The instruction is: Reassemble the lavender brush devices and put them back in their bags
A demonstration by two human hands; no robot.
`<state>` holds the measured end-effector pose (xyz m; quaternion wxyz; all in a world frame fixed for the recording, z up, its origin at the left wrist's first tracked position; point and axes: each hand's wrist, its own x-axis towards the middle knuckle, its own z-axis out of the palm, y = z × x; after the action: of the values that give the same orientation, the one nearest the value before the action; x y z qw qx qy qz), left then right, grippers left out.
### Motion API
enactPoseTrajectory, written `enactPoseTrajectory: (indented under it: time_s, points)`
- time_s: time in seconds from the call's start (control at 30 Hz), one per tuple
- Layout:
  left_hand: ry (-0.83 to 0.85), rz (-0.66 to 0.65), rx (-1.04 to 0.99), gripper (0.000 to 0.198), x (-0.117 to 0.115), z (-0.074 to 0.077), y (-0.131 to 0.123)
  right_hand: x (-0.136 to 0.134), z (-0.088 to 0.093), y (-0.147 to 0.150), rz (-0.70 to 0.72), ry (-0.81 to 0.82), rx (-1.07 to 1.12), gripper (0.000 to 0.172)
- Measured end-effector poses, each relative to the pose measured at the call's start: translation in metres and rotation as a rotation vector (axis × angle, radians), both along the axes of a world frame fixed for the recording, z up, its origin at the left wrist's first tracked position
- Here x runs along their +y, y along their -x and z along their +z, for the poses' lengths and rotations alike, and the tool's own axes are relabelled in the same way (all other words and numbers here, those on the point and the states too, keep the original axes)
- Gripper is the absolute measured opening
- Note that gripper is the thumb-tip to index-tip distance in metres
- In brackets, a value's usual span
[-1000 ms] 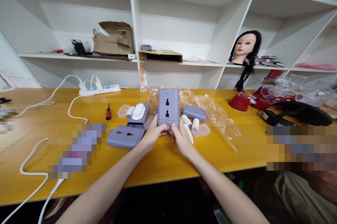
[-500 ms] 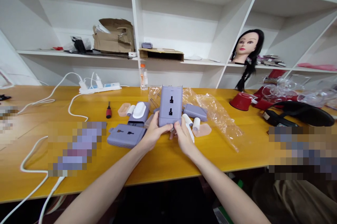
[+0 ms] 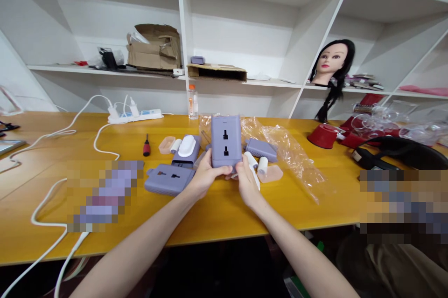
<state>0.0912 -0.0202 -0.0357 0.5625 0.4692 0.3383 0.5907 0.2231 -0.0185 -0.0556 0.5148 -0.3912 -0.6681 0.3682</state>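
A purple plastic case with two black keyhole slots stands upright between my hands, just above the table. My left hand grips its lower left corner, the thumb lying along the bottom edge. At the lower right corner, my right hand presses against the side with its fingers mostly hidden. To the left lie a similar purple case, another purple housing and a white oval part on top of it. Right of my hands are a purple case, a white cylinder and a pinkish translucent cup.
A red-and-black screwdriver and a white power strip are on the left. Crumpled clear plastic wrap spreads to the right. Behind stands a bottle with an orange cap. Farther right are red cups and a black visor-like object.
The purple case has shifted slightly left and tilted a little. My right thumb has moved off its front bottom edge toward the right side. The left hand keeps its grip.
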Motion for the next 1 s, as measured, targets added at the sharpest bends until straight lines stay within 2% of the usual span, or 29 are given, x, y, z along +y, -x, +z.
enactPoseTrajectory:
  time_s: [0.1,0.23,0.3,0.4,0.5,0.6,0.67,0.83,1.0]
  points:
    - [-0.016,0.025,0.058,0.055,0.003,0.000,0.002,0.004,0.006,-0.001,-0.006,0.013,0.161,0.033]
    - [-0.033,-0.153,0.187,0.059,-0.003,-0.001,0.000,0.009,0.023,-0.010,0.017,0.120,0.534,0.033]
    - [-0.041,-0.223,0.255,0.061,-0.007,-0.002,-0.003,0.009,0.033,-0.015,0.111,0.203,0.608,0.035]
    - [-0.037,-0.201,0.289,0.062,-0.011,-0.002,-0.007,0.007,0.045,-0.020,0.269,0.279,0.639,0.038]
    - [0.042,-0.185,0.233,0.064,-0.011,-0.001,-0.007,0.004,0.050,-0.019,0.254,0.224,0.690,0.039]
    - [0.135,-0.315,0.251,0.053,-0.012,0.002,-0.005,0.003,0.051,-0.016,0.250,0.177,0.707,0.041]
    - [0.134,-0.369,0.272,0.047,-0.013,0.003,-0.005,0.003,0.051,-0.014,0.258,0.179,0.702,0.041]
    - [0.071,-0.248,0.247,0.042,-0.014,0.002,-0.006,0.006,0.056,-0.014,0.277,0.198,0.666,0.040]
    - [0.057,-0.229,0.170,0.028,-0.016,0.002,-0.008,0.011,0.065,-0.014,0.554,0.313,0.631,0.039]
